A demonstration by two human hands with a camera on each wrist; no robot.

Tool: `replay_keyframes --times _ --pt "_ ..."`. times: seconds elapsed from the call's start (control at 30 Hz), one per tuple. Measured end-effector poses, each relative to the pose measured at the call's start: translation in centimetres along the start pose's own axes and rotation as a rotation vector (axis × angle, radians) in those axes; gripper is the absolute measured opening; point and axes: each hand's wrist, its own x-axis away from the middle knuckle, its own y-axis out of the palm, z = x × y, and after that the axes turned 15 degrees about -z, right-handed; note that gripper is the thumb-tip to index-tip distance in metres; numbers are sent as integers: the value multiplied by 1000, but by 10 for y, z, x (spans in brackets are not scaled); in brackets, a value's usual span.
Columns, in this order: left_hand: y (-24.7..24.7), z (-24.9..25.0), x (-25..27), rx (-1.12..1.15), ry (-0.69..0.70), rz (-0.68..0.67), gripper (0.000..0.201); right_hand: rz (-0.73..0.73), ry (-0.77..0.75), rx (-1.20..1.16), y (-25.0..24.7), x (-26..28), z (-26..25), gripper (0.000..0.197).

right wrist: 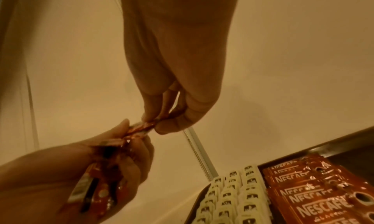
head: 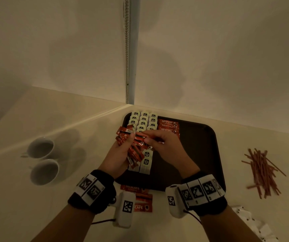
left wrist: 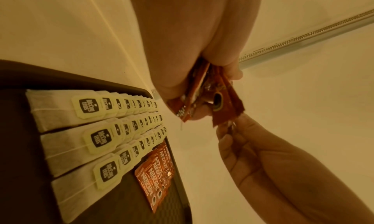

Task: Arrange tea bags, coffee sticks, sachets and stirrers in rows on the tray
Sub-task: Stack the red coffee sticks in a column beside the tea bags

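My left hand grips a bunch of red coffee sticks above the left side of the dark tray. My right hand pinches the end of one coffee stick from that bunch, between thumb and fingertips. On the tray, white tea bags lie in three overlapping rows. Beside them sits a short row of red coffee sticks, also seen in the wrist views. The bunch shows from below in the left wrist view.
Two white cups stand on the counter left of the tray. A loose pile of brown stirrers lies to the right. Loose coffee sticks lie in front of the tray. White sachets lie at bottom right. Walls meet behind the tray.
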Motion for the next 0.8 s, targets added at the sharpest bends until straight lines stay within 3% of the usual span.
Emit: replay_keyframes --times 0.1,0.27,0.37,0.5,0.67,0.8 --pt "1 2 -1 31 19 35 37 -3 6 -12 -3 4 -4 18" --pt "2 3 -4 47 64 91 51 -81 5 73 -1 5 -9 14" --pt "4 6 -5 74 99 53 39 19 -28 60 -4 4 -14 10" --pt "0 8 -5 170 147 111 15 202 -127 167 -12 7 -13 14" --pt "4 14 -3 73 99 53 7 174 -329 326 -12 12 -8 12" --pt "5 14 -2 -19 153 63 9 153 -258 257 -15 18 -4 26"
